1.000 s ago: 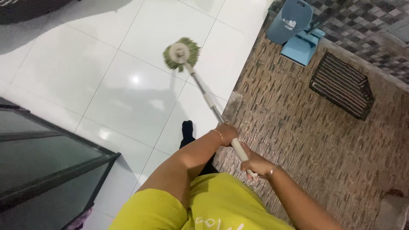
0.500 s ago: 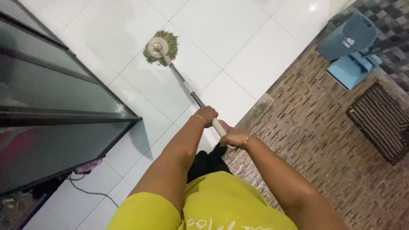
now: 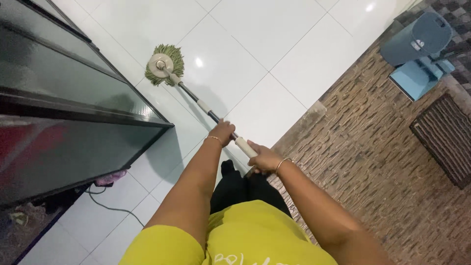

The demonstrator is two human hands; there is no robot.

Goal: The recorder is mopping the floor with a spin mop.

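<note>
I hold a long mop handle with both hands. My left hand grips the shaft higher up, a thin bangle on its wrist. My right hand grips the white end of the handle, close to my body. The green stringy mop head with its round grey cap rests on the white tiled floor, close to the edge of a dark glass cabinet.
A rough brown stone-patterned floor lies to my right. A blue mop bucket stands at the upper right, with a dark slatted drain grate below it. A black cable trails under the cabinet.
The view has swung, bringing the dark cabinet further into view on the left. The mop head has moved from open tiles to beside the cabinet's edge. Both hands keep their grip.
</note>
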